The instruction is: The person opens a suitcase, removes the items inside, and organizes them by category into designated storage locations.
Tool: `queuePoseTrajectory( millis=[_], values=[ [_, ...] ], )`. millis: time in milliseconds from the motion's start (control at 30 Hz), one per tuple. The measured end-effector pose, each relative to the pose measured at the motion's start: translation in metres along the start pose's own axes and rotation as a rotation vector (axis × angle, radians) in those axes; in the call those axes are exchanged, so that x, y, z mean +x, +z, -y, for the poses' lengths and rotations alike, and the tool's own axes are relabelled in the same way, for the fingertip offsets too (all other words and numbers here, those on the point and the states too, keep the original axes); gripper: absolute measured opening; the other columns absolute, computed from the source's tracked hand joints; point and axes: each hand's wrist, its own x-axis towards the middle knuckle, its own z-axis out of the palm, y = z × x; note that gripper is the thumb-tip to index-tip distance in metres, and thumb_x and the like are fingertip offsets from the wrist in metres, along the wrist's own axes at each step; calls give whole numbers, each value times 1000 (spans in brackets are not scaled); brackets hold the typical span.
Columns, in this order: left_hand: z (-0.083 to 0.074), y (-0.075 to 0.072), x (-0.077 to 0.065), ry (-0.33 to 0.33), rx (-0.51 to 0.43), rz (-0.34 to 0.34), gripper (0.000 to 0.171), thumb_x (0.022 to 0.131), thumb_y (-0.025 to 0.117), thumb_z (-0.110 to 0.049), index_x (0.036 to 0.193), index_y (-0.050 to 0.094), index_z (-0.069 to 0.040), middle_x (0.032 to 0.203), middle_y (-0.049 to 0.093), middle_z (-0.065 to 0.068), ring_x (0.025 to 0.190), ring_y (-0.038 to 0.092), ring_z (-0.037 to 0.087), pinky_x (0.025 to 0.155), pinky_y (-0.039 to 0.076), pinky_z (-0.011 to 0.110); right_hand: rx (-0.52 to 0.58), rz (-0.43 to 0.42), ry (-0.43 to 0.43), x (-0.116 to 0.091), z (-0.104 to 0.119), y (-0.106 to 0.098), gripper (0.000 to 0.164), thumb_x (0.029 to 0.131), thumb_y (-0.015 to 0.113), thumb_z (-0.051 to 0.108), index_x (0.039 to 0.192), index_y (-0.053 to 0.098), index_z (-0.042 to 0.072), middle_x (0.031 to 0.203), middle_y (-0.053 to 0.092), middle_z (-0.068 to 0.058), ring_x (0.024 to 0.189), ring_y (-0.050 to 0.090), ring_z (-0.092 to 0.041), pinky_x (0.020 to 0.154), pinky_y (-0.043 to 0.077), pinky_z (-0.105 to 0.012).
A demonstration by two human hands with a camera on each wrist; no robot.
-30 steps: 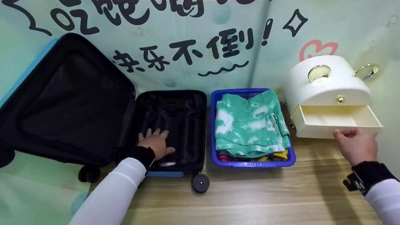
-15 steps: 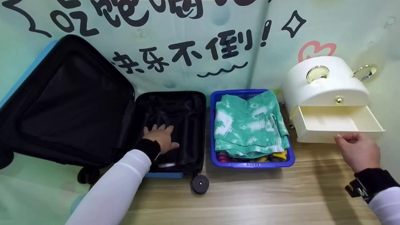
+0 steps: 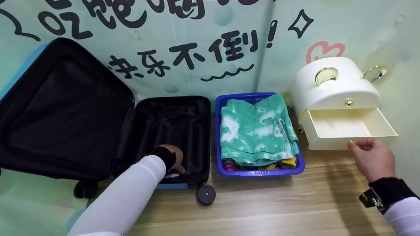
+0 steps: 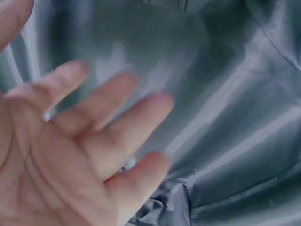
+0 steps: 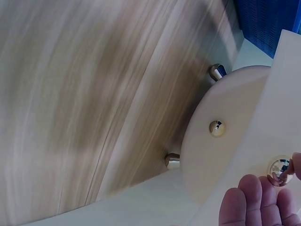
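Observation:
Over the black-lined base of an opened suitcase [image 3: 194, 137], my left hand [image 3: 176, 156] reaches down, its fingers mostly hidden from the head camera. The left wrist view shows the palm and spread, slightly bent fingers [image 4: 127, 136] with nothing held, above the shiny black lining [image 4: 225, 136]. At far right my right hand [image 3: 375, 160] pinches the gold knob [image 5: 279, 165] of a pulled-out drawer [image 3: 328, 143]. That drawer belongs to a white storage box [image 3: 334, 88] with a rounded top. The drawer's visible floor is bare. A second gold knob [image 5: 217, 128] shows in the right wrist view.
Between suitcase and box stands a blue basket [image 3: 261, 174] holding a folded green-and-white tie-dye garment [image 3: 254, 131] on other clothes. The suitcase lid [image 3: 72, 108] leans back at left. A suitcase wheel [image 3: 206, 194] sticks out over the wooden surface [image 3: 262, 203]. Behind hangs a printed backdrop [image 3: 177, 82].
My left hand has moved toward the near side of the suitcase and turned, fingers now pointing down. The drawer came slightly farther out, with my right hand still at its knob. The view shifted slightly.

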Motion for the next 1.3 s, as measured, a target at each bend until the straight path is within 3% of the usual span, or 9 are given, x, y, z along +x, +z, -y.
queuePoseTrajectory(
  millis=[100,233,467,633,800,900,1033,1167,1300],
  values=[
    [-2,8,6,4,47,73,48,79,68,-59,85,74,-12,108,67,7,94,61,22,83,48,39,27,-1,11,-2,3,2,54,88,62,52,112,59,4,103,61,-14,74,55,-11,58,44,-25],
    [1,22,15,8,82,120,47,76,70,-60,82,73,-14,100,68,3,88,60,20,81,49,39,55,-40,39,-3,6,4,56,85,65,53,112,57,5,104,60,-12,76,52,-7,64,42,-26],
    [3,23,10,-6,3,177,20,78,74,-32,74,71,-12,80,66,2,79,61,21,75,51,40,64,-100,40,-5,11,5,56,86,65,49,114,57,1,100,61,-11,69,50,-2,62,41,-25],
    [5,18,0,17,-6,160,12,75,73,-15,65,67,-11,74,62,2,71,56,21,67,50,35,75,-111,27,-6,14,8,51,86,66,47,110,58,2,96,61,-8,69,50,-1,63,40,-25],
    [7,16,-8,31,-20,116,13,79,69,-10,66,67,-9,78,62,4,71,54,22,65,48,35,81,-120,13,-7,15,8,45,86,67,45,106,59,6,91,61,-2,68,51,1,60,41,-21],
    [9,12,-10,45,-9,43,8,82,67,-8,74,69,-7,85,65,7,76,57,23,69,49,35,81,-128,6,-9,14,4,43,86,68,44,105,59,6,90,61,0,67,51,2,57,42,-18],
    [17,-3,-10,50,-108,-78,13,84,64,-4,96,69,-4,94,67,11,81,61,24,70,52,36,92,-161,23,-13,14,-5,36,87,68,41,102,60,10,86,59,6,67,51,4,56,42,-13],
    [31,-22,-14,37,-293,-252,30,89,62,-12,119,63,-6,110,65,12,97,61,27,84,49,38,150,-238,6,-20,21,-5,23,87,70,33,95,60,13,80,56,15,69,51,5,60,41,-10],
    [38,-40,-24,55,-521,-414,38,95,59,-26,131,56,-13,129,57,8,115,54,25,96,41,41,227,-333,-148,-31,43,5,21,86,70,22,92,62,5,78,58,15,70,55,4,64,41,-10]
  ],
)
